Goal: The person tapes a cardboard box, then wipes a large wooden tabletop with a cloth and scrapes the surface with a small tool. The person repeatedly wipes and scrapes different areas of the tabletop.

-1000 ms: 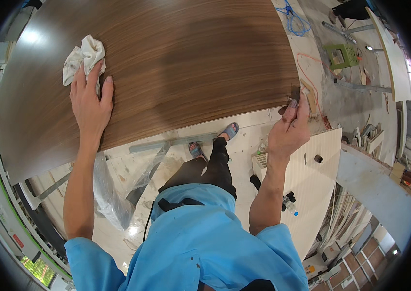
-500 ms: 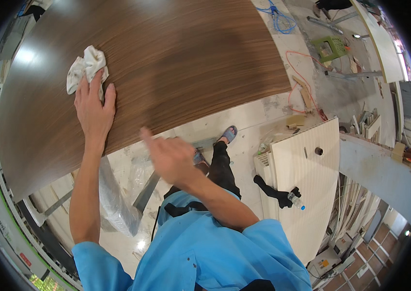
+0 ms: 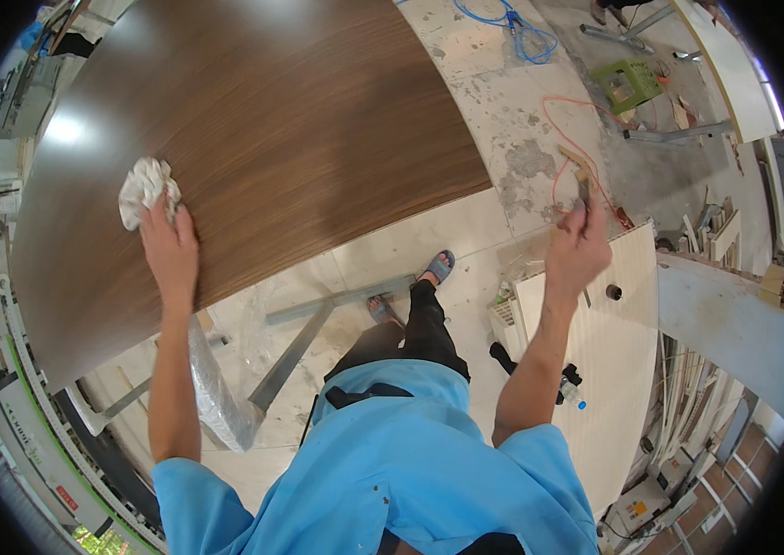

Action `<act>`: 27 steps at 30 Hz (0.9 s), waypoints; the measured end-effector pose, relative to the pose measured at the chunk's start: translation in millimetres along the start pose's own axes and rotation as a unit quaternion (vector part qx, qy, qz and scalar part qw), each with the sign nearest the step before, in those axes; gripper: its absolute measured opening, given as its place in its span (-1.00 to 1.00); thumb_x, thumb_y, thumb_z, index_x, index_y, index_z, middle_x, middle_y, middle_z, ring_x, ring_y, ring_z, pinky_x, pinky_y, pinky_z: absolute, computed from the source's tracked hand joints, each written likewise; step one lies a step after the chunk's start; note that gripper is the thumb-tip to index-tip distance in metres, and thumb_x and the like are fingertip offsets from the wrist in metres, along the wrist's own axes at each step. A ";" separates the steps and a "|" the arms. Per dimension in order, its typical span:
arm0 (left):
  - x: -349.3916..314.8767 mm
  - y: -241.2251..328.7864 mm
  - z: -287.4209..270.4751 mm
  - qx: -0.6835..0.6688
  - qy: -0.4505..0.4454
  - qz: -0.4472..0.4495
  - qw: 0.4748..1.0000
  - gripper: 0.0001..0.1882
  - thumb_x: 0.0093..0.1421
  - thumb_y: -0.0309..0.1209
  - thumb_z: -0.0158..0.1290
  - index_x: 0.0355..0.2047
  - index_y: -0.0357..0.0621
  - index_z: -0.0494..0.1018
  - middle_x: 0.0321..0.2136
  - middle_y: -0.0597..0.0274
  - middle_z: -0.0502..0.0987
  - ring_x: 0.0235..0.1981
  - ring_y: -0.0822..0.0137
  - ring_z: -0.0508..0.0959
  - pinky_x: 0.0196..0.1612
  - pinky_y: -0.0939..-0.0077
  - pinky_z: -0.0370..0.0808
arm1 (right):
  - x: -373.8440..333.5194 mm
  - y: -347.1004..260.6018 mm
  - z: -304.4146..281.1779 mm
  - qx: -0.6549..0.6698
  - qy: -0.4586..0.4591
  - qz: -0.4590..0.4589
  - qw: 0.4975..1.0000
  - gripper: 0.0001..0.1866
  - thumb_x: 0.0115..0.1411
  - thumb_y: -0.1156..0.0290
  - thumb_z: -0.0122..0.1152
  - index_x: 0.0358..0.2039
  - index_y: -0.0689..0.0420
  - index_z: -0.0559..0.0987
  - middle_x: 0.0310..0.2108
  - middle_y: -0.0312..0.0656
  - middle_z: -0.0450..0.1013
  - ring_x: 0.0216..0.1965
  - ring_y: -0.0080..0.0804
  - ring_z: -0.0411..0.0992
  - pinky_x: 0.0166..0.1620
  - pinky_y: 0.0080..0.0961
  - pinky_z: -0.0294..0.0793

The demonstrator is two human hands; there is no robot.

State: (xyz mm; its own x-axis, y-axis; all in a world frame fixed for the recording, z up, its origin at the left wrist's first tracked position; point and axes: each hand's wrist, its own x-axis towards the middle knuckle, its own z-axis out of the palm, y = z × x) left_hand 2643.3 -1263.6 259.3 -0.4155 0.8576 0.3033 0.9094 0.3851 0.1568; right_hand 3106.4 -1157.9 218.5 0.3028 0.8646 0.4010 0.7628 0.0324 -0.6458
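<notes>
A large brown wood-grain panel fills the upper left. My left hand lies over its near left part, fingers on a crumpled white rag pressed against the surface. My right hand is off the panel, raised at the right above the far end of a pale ribbed board. Its thumb and fingers are pinched together, and a small greyish thing shows at the tips, too small to name.
The pale board carries a small dark round piece, a black cloth strip and a clear bottle with a blue cap. Metal trestle legs and a plastic-wrapped bundle are under the panel's near edge. A green stool stands far right.
My right hand has swung from in front of my body out to the right. The left hand and rag have come nearer to me along the panel. The view has shifted somewhat.
</notes>
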 end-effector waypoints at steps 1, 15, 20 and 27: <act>-4.6 24.7 2.6 0.023 -0.023 -0.020 0.999 -0.52 0.33 -0.26 0.04 0.21 -0.17 0.39 0.27 -0.17 0.32 0.30 -0.17 0.29 0.35 0.00 0.19 | -1.1 13.0 -5.9 0.044 0.002 0.028 0.999 -0.82 0.32 0.50 0.15 -0.09 0.18 0.58 -0.54 -0.17 0.55 -0.53 -0.36 0.48 -0.35 -0.43 0.47; -93.1 345.4 66.2 -0.385 -0.005 0.398 0.833 -0.76 0.10 -0.39 0.15 -0.20 -0.10 0.60 -0.44 0.23 0.46 -0.42 0.31 0.50 -0.42 0.40 0.41 | 62.6 63.2 -21.9 0.176 0.039 0.231 0.956 -0.84 0.44 0.43 0.02 -0.24 0.22 0.52 -0.46 -0.37 0.38 -0.46 -0.66 0.26 -0.39 -0.65 0.27; -53.2 197.4 7.5 -0.221 0.076 0.098 0.967 -0.65 0.05 -0.46 0.20 -0.10 -0.14 0.61 -0.52 0.29 0.47 -0.51 0.24 0.48 -0.36 0.37 0.48 | 57.4 48.2 -5.0 0.234 -0.082 0.145 0.958 -0.83 0.44 0.41 0.01 -0.13 0.23 0.51 -0.43 -0.33 0.46 -0.47 -0.70 0.26 -0.38 -0.70 0.28; -16.5 271.1 50.6 -0.219 -0.072 0.396 0.889 -0.76 -0.05 -0.32 0.28 -0.36 -0.03 0.52 -0.44 0.28 0.52 -0.37 0.24 0.56 -0.34 0.32 0.54 | 44.1 -14.4 17.0 0.328 -0.171 0.102 0.923 -0.87 0.32 0.50 0.20 -0.16 0.25 0.58 -0.39 -0.27 0.52 -0.39 -0.58 0.40 -0.29 -0.64 0.39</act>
State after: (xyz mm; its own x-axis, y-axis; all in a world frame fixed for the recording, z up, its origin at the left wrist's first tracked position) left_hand 2897.5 -1156.1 249.2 0.3876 0.8470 0.3637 0.8085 -0.5019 0.3072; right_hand 3099.1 -1111.7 234.4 0.1183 0.9905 0.0706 0.1646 0.0505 -0.9851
